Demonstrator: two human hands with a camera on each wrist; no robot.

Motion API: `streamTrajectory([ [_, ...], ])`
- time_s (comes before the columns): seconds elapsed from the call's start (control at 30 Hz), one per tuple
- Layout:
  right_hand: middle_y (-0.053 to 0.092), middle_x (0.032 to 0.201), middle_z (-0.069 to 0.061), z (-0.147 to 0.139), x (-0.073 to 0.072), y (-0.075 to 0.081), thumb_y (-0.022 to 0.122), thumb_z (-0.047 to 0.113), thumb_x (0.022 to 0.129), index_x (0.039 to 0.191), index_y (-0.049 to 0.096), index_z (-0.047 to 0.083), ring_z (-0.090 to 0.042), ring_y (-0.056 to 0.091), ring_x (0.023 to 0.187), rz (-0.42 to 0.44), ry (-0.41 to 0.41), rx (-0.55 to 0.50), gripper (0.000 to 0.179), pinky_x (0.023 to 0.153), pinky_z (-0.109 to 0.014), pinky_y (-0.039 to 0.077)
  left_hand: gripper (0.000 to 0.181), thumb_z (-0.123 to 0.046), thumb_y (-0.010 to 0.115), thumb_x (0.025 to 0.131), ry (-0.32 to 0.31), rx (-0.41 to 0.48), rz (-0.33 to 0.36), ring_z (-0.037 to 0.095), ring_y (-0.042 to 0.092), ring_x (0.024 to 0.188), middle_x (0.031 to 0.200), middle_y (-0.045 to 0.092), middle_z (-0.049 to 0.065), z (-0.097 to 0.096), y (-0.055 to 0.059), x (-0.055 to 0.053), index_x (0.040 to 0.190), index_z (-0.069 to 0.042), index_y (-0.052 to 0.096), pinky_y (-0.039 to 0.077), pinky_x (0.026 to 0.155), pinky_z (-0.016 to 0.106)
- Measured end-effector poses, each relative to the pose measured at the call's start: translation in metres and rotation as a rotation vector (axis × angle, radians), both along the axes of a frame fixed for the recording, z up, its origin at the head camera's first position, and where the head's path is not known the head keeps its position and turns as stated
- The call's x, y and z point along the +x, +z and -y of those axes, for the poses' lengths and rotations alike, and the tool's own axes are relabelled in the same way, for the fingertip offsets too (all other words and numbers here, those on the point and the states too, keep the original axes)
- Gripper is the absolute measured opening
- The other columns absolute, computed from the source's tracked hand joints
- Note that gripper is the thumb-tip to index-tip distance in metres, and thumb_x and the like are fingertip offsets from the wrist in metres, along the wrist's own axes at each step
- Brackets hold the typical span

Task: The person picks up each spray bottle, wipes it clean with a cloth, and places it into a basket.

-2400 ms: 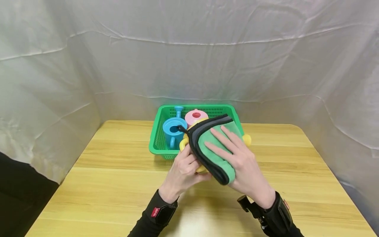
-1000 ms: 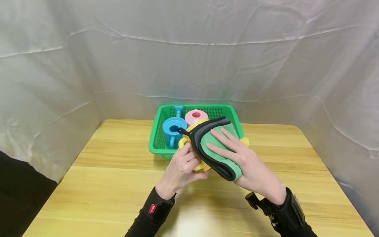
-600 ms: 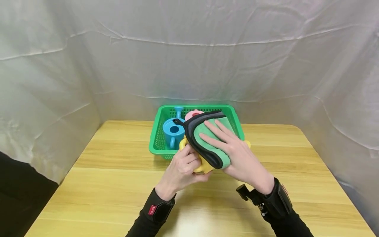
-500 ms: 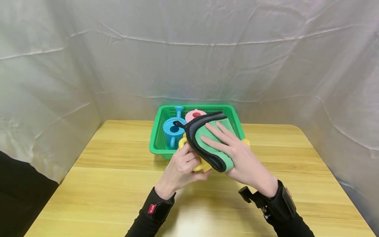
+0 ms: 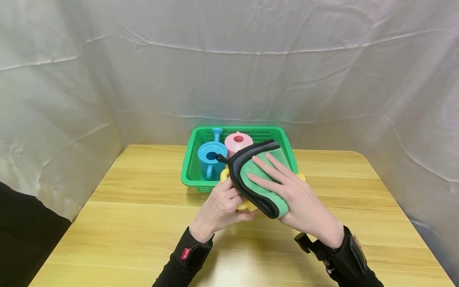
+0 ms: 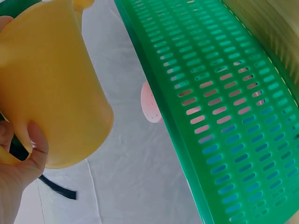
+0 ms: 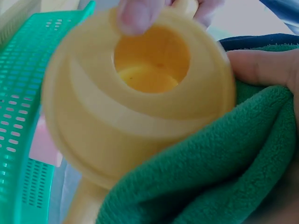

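Note:
In the head view my left hand [image 5: 222, 203] grips the handle of a yellow watering can [image 6: 56, 88] from its left side. My right hand [image 5: 292, 191] lies with straight, spread fingers on a folded cloth [image 5: 267, 196], green with a black border and a hanging loop, pressing it against the can. From above, the cloth hides most of the can; the spout's tip [image 5: 301, 176] shows beyond the right hand. The right wrist view looks at the can's round opening [image 7: 152, 77], where a left fingertip [image 7: 135, 16] touches the rim. The right thumb [image 7: 264, 67] rests at the can's edge.
Behind the hands, a green perforated basket [image 5: 289, 153] stands on the wooden table [image 5: 143, 215]. Inside it are a blue watering can [image 5: 203, 169] and a pink one [image 5: 229, 143]. Grey sheeting [image 5: 229, 87] surrounds the table's back and sides.
Over the earlier frames, my right hand and the cloth shift back and forth across the can. Since half a second ago they have moved slightly toward me. The left hand keeps its grip.

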State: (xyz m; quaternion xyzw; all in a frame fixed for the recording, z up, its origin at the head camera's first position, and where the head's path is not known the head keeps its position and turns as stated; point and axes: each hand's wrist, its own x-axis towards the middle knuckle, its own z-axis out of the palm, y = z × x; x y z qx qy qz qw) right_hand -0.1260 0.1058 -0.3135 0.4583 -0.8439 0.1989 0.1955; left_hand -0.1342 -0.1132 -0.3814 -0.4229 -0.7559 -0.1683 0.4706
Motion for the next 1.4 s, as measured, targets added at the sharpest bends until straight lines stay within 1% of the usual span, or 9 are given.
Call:
streamTrajectory([
  [0.27,0.037,0.162,-0.008,0.011,-0.014,0.007,0.065,-0.003,0.082,0.145,0.056,0.019,-0.037,0.03,0.152,0.083,-0.06,0.018,0.068,0.109,-0.061,0.043,0.046,-0.034,0.092,0.062,-0.008,-0.005,-0.006,0.013,0.054,0.083,0.064,0.05,-0.007,-0.001,0.0,0.002,0.06,-0.016,0.05,0.047,0.07,0.022],
  [0.37,0.036,0.163,-0.007,0.008,-0.012,0.006,0.071,0.004,0.083,0.145,0.054,0.02,-0.037,0.03,0.152,0.087,-0.055,0.014,0.066,0.107,-0.062,0.045,0.046,-0.034,0.093,0.061,-0.015,0.007,0.003,0.013,0.055,0.083,0.065,0.053,-0.007,-0.001,0.001,0.0,0.061,-0.015,0.051,0.048,0.072,0.023],
  [0.43,0.036,0.163,-0.006,0.003,-0.008,0.005,0.074,0.006,0.083,0.147,0.053,0.022,-0.037,0.029,0.153,0.081,-0.031,0.012,0.069,0.097,-0.055,0.054,0.046,-0.032,0.094,0.059,-0.017,0.024,0.014,0.014,0.056,0.084,0.066,0.056,-0.006,0.001,0.002,0.0,0.062,-0.015,0.052,0.049,0.073,0.024],
  [0.5,0.035,0.164,-0.006,-0.003,-0.004,0.003,0.077,0.006,0.081,0.148,0.051,0.022,-0.036,0.029,0.153,0.065,0.006,0.01,0.074,0.091,-0.054,0.057,0.043,-0.031,0.095,0.058,-0.008,0.04,0.027,0.015,0.056,0.085,0.07,0.061,-0.005,0.003,0.002,-0.001,0.065,-0.014,0.057,0.049,0.074,0.025],
  [0.6,0.035,0.164,-0.006,-0.01,0.003,0.0,0.077,0.003,0.078,0.149,0.05,0.021,-0.035,0.027,0.154,0.027,0.055,0.017,0.079,0.091,-0.054,0.056,0.037,-0.028,0.095,0.057,0.005,0.05,0.051,0.017,0.057,0.089,0.076,0.067,-0.005,0.006,0.003,-0.001,0.072,-0.013,0.065,0.05,0.075,0.025],
  [0.67,0.036,0.163,-0.006,-0.011,0.007,-0.002,0.078,0.004,0.076,0.148,0.051,0.02,-0.034,0.027,0.154,-0.008,0.056,0.023,0.079,0.1,-0.059,0.05,0.037,-0.028,0.095,0.057,0.01,0.042,0.069,0.017,0.057,0.092,0.083,0.07,-0.005,0.007,0.003,-0.001,0.079,-0.013,0.07,0.051,0.077,0.026],
  [0.93,0.045,0.158,-0.009,0.009,0.015,-0.003,0.079,0.021,0.076,0.14,0.06,0.018,-0.039,0.036,0.148,-0.135,-0.076,0.029,0.067,0.106,-0.058,0.046,0.066,-0.045,0.099,0.05,0.032,0.035,0.072,0.021,0.062,0.106,0.107,0.074,0.001,0.006,0.002,0.002,0.101,-0.013,0.072,0.055,0.087,0.031],
  [1.2,0.043,0.159,-0.01,0.025,-0.004,0.003,0.078,0.011,0.075,0.14,0.061,0.017,-0.043,0.038,0.147,-0.035,-0.145,0.003,0.068,0.108,-0.059,0.045,0.032,-0.03,0.094,0.059,0.004,0.032,0.033,0.017,0.061,0.094,0.082,0.07,-0.004,0.0,0.001,0.001,0.073,-0.013,0.07,0.054,0.084,0.027],
  [1.4,0.042,0.159,-0.008,0.019,-0.006,0.004,0.073,0.003,0.074,0.143,0.057,0.019,-0.041,0.039,0.147,0.01,-0.119,-0.006,0.073,0.097,-0.057,0.053,0.041,-0.027,0.094,0.059,-0.015,0.076,0.044,0.017,0.058,0.087,0.071,0.064,-0.004,0.003,0.002,-0.002,0.063,-0.013,0.056,0.051,0.079,0.026],
])
